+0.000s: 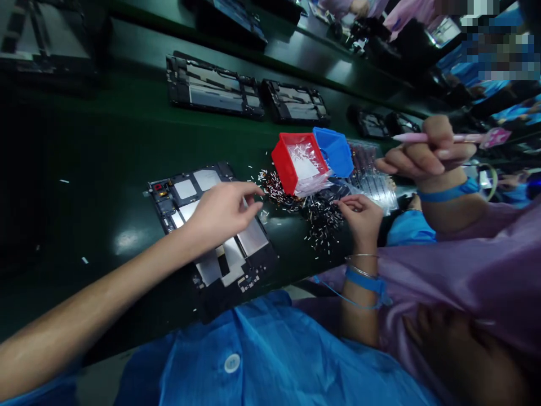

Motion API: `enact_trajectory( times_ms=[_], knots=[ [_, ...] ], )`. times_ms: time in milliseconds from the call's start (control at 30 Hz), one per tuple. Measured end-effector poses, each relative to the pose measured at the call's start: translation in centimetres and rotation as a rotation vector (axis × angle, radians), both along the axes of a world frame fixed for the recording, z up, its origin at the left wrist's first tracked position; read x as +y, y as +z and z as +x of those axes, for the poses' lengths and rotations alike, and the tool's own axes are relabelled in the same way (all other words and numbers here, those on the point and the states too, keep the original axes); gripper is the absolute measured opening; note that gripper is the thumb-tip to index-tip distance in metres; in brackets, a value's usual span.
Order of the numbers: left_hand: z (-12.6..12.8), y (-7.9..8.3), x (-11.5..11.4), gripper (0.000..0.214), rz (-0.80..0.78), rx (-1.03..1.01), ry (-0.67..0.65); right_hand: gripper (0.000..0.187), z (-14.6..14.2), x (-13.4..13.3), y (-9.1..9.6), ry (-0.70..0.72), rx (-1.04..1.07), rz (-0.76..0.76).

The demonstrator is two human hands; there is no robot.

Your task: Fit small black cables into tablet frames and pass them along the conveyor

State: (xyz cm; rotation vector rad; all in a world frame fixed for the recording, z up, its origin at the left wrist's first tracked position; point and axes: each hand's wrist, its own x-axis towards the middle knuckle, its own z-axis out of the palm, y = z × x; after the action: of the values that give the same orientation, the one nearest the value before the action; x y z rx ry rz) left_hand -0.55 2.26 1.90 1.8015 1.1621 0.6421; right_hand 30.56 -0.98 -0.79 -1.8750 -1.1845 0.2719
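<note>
left fingers [249,188] parted, empty, over opened device [254,239], right fingers [354,199] curled, hold unclear

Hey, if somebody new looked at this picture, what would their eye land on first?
Probably the bright red plastic bin near the middle, beside a blue plastic bin, with small black and white pieces scattered below them. Then the person's left hand over an opened, flat black-and-silver device. At right, a co-worker's raised hand holds a pink pen-like stick.
</note>
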Motion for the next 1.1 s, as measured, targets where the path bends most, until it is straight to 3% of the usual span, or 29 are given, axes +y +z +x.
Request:
enact_trajectory(
  times_ms=[100, 167, 233, 300, 433, 567, 667, 733, 833, 900, 1000, 1100],
  knots=[
    [-3.0, 1.0, 2.7, 0.047, -0.116, -0.308, 0.445, 0.006, -0.7, 0.1, -0.4, 0.008, 0.001, 0.02],
    [-5.4, 1.8, 4.5, 0.048, -0.086, -0.528, 0.772, 0.006, -0.9, 0.0, -0.3, -0.038, -0.004, 0.075],
    [-7.0, 2.4, 5.4, 0.046, 0.015, -0.602, 0.926, 0.009, -0.9, -0.2, 0.0, -0.075, -0.065, 0.114],
    [-7.1, 2.5, 5.2, 0.042, 0.091, -0.568, 0.827, 0.01, -0.7, -0.2, 0.4, -0.094, -0.197, 0.141],
    [-3.3, 1.1, 2.4, 0.027, 0.094, -0.402, 0.245, 0.009, -0.8, 0.0, 0.8, -0.054, -0.355, 0.134],
    [0.2, -1.6, -0.5, 0.027, 0.242, -0.019, -0.336, 0.011, -0.9, -0.1, 0.9, 0.045, -0.347, 0.139],
    [1.2, -3.5, -1.6, 0.026, 0.377, 0.177, -0.586, 0.013, -0.8, -0.5, 1.2, 0.062, -0.394, 0.203],
    [1.3, -4.1, -1.8, 0.021, 0.376, 0.224, -0.638, 0.013, -1.0, -1.0, 1.5, 0.059, -0.463, 0.241],
    [1.1, -3.8, -1.8, 0.018, 0.298, 0.145, -0.685, 0.01, -2.8, -2.0, 1.7, 0.077, -0.47, 0.339],
    [1.1, -3.1, -1.9, 0.018, 0.201, -0.003, -0.584, 0.009, -5.3, -2.6, 1.7, 0.156, -0.4, 0.408],
    [1.2, -2.1, -2.3, 0.021, -0.116, -0.27, -0.309, 0.019, -9.6, -3.0, 1.3, 0.437, -0.41, 0.467],
    [1.4, -1.9, -2.5, 0.034, -0.501, -0.524, -0.234, 0.023, -12.9, -2.5, 0.9, 0.647, -0.511, 0.56]
  ],
)
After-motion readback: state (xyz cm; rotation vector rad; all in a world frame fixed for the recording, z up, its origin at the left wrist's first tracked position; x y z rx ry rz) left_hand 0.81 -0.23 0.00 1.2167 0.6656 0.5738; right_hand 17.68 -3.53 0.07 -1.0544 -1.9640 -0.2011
